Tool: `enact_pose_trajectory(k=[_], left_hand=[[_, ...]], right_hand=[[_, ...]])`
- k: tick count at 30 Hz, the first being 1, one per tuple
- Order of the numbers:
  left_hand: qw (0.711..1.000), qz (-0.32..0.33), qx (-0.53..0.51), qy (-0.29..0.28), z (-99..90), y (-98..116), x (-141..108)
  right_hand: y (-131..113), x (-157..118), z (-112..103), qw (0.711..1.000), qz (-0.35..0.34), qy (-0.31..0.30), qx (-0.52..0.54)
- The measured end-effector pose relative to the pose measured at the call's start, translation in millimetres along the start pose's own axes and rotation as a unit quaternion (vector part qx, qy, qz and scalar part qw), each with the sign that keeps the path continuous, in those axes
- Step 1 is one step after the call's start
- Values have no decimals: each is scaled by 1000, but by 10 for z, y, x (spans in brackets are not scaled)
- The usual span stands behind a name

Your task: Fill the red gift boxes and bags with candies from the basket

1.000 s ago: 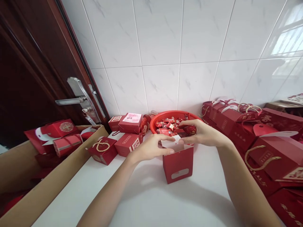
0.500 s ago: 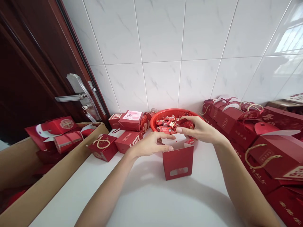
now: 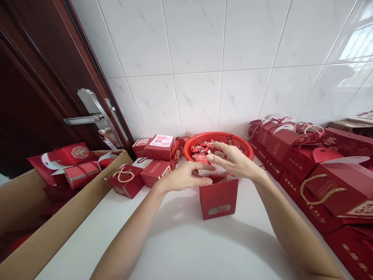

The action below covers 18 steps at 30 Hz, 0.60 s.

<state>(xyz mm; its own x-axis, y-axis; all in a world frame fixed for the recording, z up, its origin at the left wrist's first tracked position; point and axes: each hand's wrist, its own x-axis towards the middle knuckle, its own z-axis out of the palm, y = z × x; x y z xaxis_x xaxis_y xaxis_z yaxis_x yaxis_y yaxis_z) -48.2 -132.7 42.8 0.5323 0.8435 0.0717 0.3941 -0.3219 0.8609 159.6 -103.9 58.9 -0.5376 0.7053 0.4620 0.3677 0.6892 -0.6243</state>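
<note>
An open-topped red box [image 3: 219,198] with a small window in its front stands upright on the white table [image 3: 186,237]. My left hand [image 3: 188,177] grips its left upper edge between thumb and fingers. My right hand [image 3: 230,157] is above the back of the box, fingers curled round a red wrapped packet [image 3: 218,153], partly hidden by the fingers. Just behind the box sits a red plastic basket [image 3: 247,147] with red wrapped sweets [image 3: 201,157] in it.
Closed red gift boxes [image 3: 157,171] stand at the left of the basket. A cardboard carton [image 3: 72,202] with more boxes is at far left. Stacked red boxes [image 3: 340,186] line the right side. Behind are a tiled wall [image 3: 198,50] and a door [image 3: 37,70].
My right hand has moved left from over the basket to above the box, with the packet in it. My left hand stays on the box's edge.
</note>
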Motion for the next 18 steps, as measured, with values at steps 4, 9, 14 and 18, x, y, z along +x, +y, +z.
enact_pose_trajectory(k=[4, 9, 14, 18], left_hand=[[1000, -19, 20, -4, -18, -4, -12], [999, -21, 29, -4, -24, -3, -12], [999, -26, 30, -12, -22, 3, -9], [998, -20, 48, -32, -45, 39, -25]], right_hand=[[-10, -6, -32, 997, -12, 18, 73], [-73, -30, -88, 995, -21, -28, 90], [-76, -33, -122, 997, -32, -39, 64], [-85, -64, -223, 998, -36, -12, 47]])
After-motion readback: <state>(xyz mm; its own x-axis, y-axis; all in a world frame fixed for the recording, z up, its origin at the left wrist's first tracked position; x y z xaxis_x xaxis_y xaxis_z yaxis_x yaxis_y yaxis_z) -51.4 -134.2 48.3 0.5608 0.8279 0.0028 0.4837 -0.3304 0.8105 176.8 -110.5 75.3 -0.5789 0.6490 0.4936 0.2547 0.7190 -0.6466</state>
